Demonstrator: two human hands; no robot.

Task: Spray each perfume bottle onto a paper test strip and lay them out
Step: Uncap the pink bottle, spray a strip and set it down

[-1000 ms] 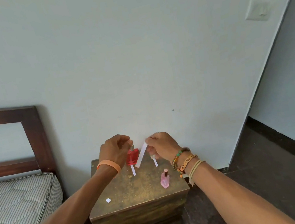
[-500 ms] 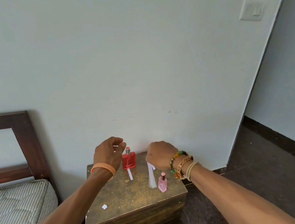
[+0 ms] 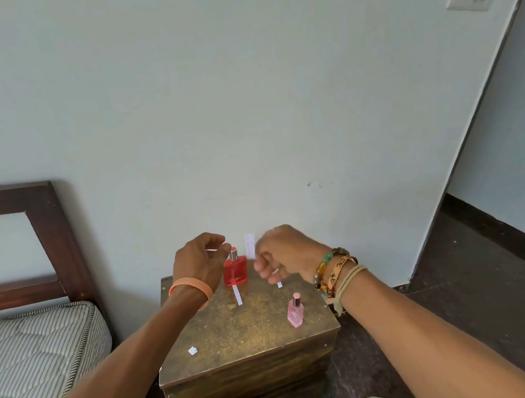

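Observation:
A red perfume bottle (image 3: 235,270) stands upright at the back of the wooden box table (image 3: 231,353). My left hand (image 3: 200,263) hovers just left of its spray head with fingers loosely curled and nothing in them. My right hand (image 3: 284,254) pinches a white paper strip (image 3: 250,246) that sticks up beside the bottle's top. A second strip (image 3: 237,296) lies flat in front of the red bottle. The end of another strip (image 3: 279,284) shows under my right hand. A small pink bottle (image 3: 295,311) stands near the table's right edge.
A tiny white scrap (image 3: 192,350) lies on the table's front left. A bed with a striped mattress (image 3: 19,354) and dark wooden headboard (image 3: 51,234) is close on the left. The wall is right behind the table; dark floor (image 3: 479,301) lies to the right.
My left hand let go of the red bottle, which now stands on the table. My right hand lowered its strip toward the table, then raised it so it points up beside the bottle.

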